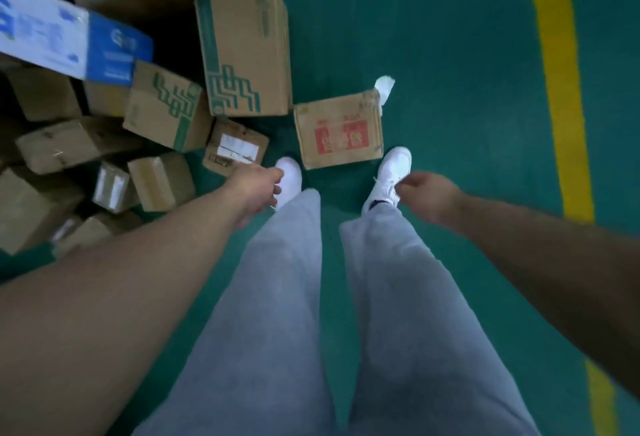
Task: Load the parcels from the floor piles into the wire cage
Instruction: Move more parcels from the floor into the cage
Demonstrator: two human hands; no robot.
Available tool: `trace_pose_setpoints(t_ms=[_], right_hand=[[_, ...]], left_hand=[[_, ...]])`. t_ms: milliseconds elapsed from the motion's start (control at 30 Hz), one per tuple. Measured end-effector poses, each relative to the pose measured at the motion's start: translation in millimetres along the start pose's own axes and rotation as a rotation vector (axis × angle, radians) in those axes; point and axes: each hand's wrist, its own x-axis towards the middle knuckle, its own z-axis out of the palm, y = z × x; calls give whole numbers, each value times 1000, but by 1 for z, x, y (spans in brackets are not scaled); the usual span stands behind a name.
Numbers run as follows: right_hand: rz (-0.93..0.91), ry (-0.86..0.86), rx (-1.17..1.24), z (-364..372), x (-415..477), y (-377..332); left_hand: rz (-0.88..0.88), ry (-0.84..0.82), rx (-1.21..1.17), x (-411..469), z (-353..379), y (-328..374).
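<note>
A pile of cardboard parcels covers the green floor at the left. In it a tall box with green print stands upright beside a smaller green-printed box and a small labelled box. Apart from the pile, a brown box with a red label lies just ahead of my white shoes. My left hand hangs empty with loosely curled fingers near the small labelled box. My right hand hangs empty too, right of the red-label box. No wire cage is in view.
A blue and white carton lies across the pile at the upper left. A scrap of white paper sits behind the red-label box. A yellow floor line runs down the right side. My grey trouser legs fill the lower middle.
</note>
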Motion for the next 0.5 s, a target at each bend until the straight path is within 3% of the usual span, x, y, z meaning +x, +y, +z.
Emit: trace_pose_setpoints(t_ms=[200, 367, 500], right_hand=[[10, 103, -237, -32, 188, 9], [56, 94, -119, -16, 295, 22], [91, -8, 76, 14, 345, 32]], left_hand=[[-141, -12, -61, 149, 77, 7], [-235, 24, -145, 236, 130, 4], [-169, 35, -158, 281, 149, 1]])
